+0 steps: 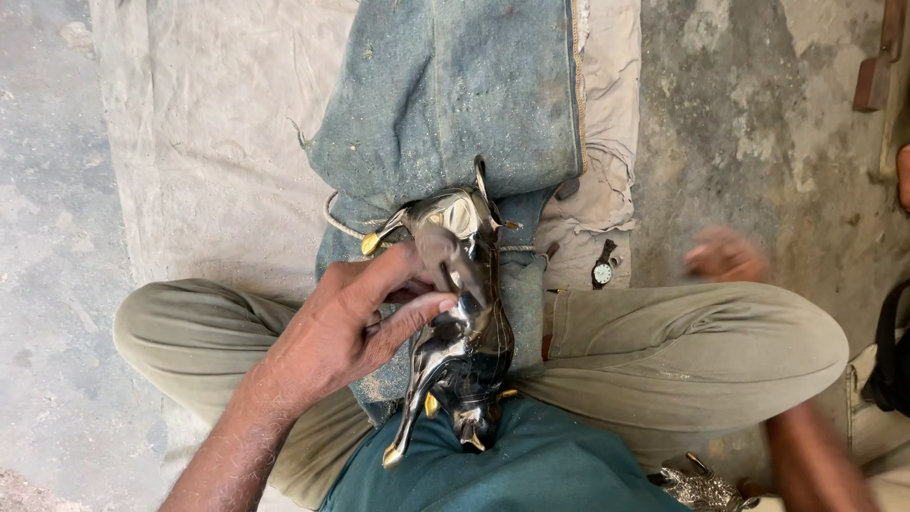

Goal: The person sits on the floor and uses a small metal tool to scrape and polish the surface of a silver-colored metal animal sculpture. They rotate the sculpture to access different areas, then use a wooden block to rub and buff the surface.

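Bottom centre of frame: polished metal animal figurine (462,313) is lying across the person's lap, dark mirror finish, brass-coloured tips on horns and legs. Left hand (346,327) is gripping it mid-body, thumb over the top, fingers curling round the flank, so the hand is closed on the piece. Looks like solid cast metal, so I'm judging it heavy for its size, rigid, and slick where it's polished. Thin horns and legs are reading as the weak points, bad handles. Best hold is the thick torso, where the hand is sitting now, with the lap taking the weight.

Right hand (725,254) is hovering at right centre beyond the knee, motion-blurred; can't tell whether the fingers are open or closed, nothing visibly in it.

Lower right edge: a second, rougher grey metal casting (701,488) is resting by the thigh. Past the knees: a wristwatch (603,270) is lying on pale cloth (209,123); worn denim cloth (445,95) is spreading toward top centre over concrete floor (758,114).
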